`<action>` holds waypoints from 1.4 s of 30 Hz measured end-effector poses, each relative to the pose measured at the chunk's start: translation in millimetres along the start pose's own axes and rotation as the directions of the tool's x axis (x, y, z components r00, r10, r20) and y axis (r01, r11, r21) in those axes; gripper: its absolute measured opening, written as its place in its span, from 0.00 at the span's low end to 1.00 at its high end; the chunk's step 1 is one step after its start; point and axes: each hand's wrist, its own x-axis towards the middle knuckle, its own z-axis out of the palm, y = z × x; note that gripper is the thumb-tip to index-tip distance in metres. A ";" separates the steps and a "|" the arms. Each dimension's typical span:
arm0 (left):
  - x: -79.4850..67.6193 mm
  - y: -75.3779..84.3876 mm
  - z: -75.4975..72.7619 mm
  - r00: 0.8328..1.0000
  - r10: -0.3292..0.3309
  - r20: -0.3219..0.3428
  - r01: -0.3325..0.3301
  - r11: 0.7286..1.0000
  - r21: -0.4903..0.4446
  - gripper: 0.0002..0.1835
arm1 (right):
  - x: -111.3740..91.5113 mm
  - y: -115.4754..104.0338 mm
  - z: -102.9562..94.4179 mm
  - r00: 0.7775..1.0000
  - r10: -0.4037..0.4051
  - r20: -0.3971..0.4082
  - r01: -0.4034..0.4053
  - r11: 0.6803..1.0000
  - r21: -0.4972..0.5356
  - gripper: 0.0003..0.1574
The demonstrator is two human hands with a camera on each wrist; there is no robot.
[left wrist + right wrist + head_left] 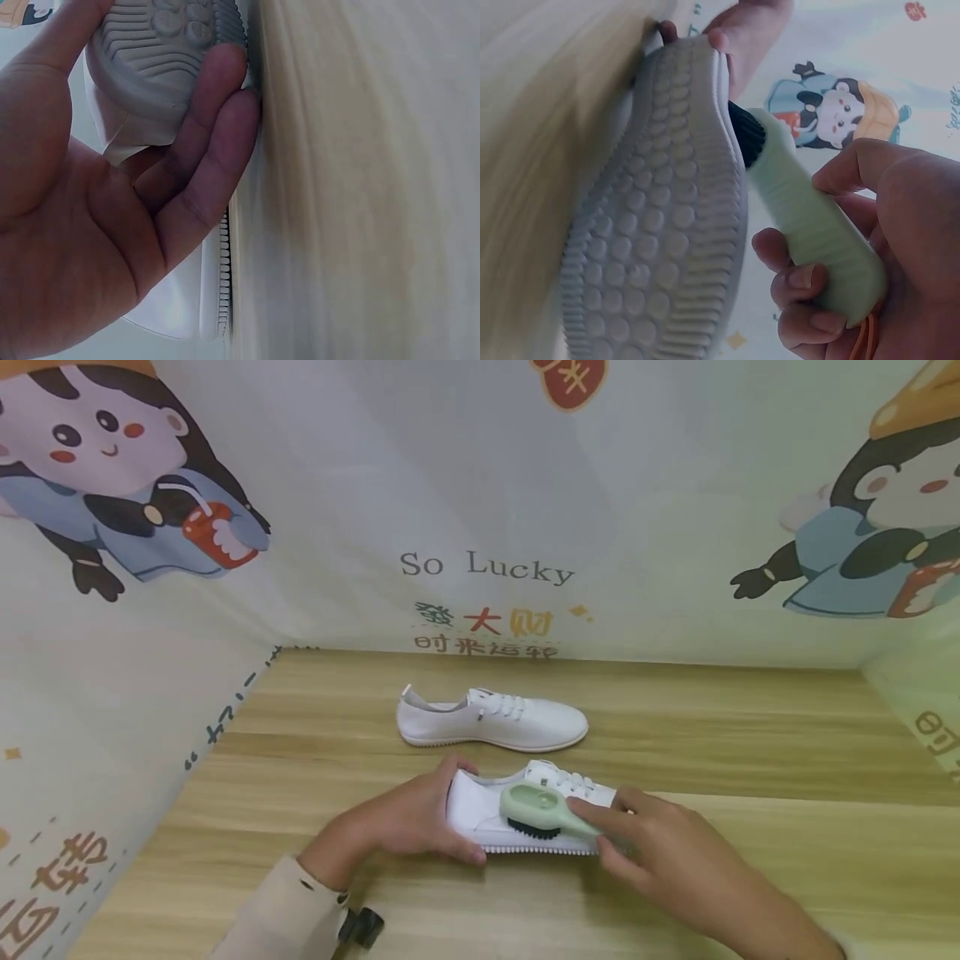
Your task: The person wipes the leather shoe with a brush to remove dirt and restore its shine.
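Note:
A white lace-up shoe (472, 810) is tilted on its side at the front, its ribbed sole edge toward me. My left hand (420, 814) grips its heel, thumb on the near side; the left wrist view shows fingers bent around the heel end of the sole (161, 71). In my right hand (660, 843) is a pale green shoe brush (536, 806), held by its handle. Its black bristles (746, 135) touch the shoe's near side, above the sole. Bumps cover the shoe's underside (649, 217) in the right wrist view.
Behind it another white shoe (540, 722) stands upright on the wood-grain tabletop (712, 735), toe to the right. A printed cloth (660, 527) with cartoon figures and lettering hangs at the back and sides. A small black object (362, 928) is by my left cuff.

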 end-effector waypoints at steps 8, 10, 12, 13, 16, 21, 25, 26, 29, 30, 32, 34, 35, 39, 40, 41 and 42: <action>0.2 -0.3 -1.0 1.000 0.024 0.015 -0.024 1.000 0.004 0.57 | 1.5 -12.1 16.8 0.999 -0.034 -0.041 0.034 0.999 0.003 0.30; 0.3 -0.3 -1.4 0.999 0.040 0.012 -0.040 0.999 0.010 0.56 | 1.9 -15.1 21.3 0.996 -0.056 -0.064 0.055 0.998 -0.023 0.31; 0.1 -0.4 -1.4 0.999 0.050 0.015 -0.051 0.999 0.018 0.56 | 1.9 -17.8 24.7 0.994 -0.080 -0.068 0.077 0.995 -0.057 0.32; 0.4 -0.1 -1.7 0.998 0.052 0.020 -0.053 0.998 0.021 0.57 | 1.7 -18.8 26.0 0.993 -0.091 -0.071 0.086 0.994 -0.071 0.33; 1.0 1.1 -2.6 0.998 0.053 0.017 -0.054 0.998 0.033 0.57 | 2.1 -19.5 28.1 0.990 -0.113 -0.086 0.104 0.989 -0.103 0.34; -0.3 0.4 -1.7 0.998 0.055 0.011 -0.055 0.998 0.019 0.56 | 1.7 -17.1 22.6 0.993 -0.084 -0.079 0.078 0.994 -0.076 0.32; 0.3 -1.7 0.1 0.999 0.039 0.016 -0.039 0.999 0.030 0.56 | 1.1 -11.1 13.1 0.999 0.002 -0.040 -0.003 0.999 -0.045 0.29; 1.0 -1.7 0.3 0.999 0.039 0.016 -0.039 0.999 0.034 0.56 | 1.0 -9.1 10.2 0.999 0.017 -0.031 -0.018 0.999 -0.045 0.29; 2.2 -0.9 0.5 0.999 0.036 0.016 -0.036 0.999 0.036 0.56 | -0.1 -3.5 1.7 0.998 0.065 -0.007 -0.065 0.997 -0.031 0.27; 2.3 -0.5 0.4 0.999 0.033 0.015 -0.034 0.999 0.038 0.56 | -0.4 -1.6 -1.5 0.997 0.077 0.005 -0.077 0.997 -0.025 0.27; 1.6 0.1 0.5 1.000 0.027 0.014 -0.027 0.999 0.037 0.56 | -1.0 2.2 -8.6 0.994 0.101 0.034 -0.101 0.995 -0.010 0.26; 0.9 0.5 -0.1 1.000 0.017 0.008 -0.017 0.999 0.043 0.56 | -0.6 6.2 -16.9 0.989 0.128 0.070 -0.128 0.992 -0.002 0.26; 0.6 0.8 -0.7 1.000 0.014 0.005 -0.014 0.999 0.047 0.56 | 0.0 8.1 -21.0 0.986 0.140 0.087 -0.141 0.990 -0.002 0.26; 1.2 1.5 -2.3 1.000 0.023 0.008 -0.023 0.999 0.045 0.56 | 0.4 15.3 -32.9 0.978 0.167 0.123 -0.167 0.986 -0.010 0.25; 1.4 1.5 -2.1 1.000 0.024 0.012 -0.024 0.999 0.041 0.56 | -0.1 16.4 -33.9 0.978 0.166 0.125 -0.166 0.986 -0.009 0.25; 1.7 1.1 -1.7 1.000 0.024 0.015 -0.025 0.999 0.041 0.56 | -0.6 16.9 -34.1 0.979 0.163 0.126 -0.163 0.987 -0.009 0.25; 1.8 0.8 -1.4 1.000 0.024 0.017 -0.025 0.999 0.040 0.56 | -1.0 17.1 -33.4 0.979 0.159 0.128 -0.160 0.987 -0.002 0.25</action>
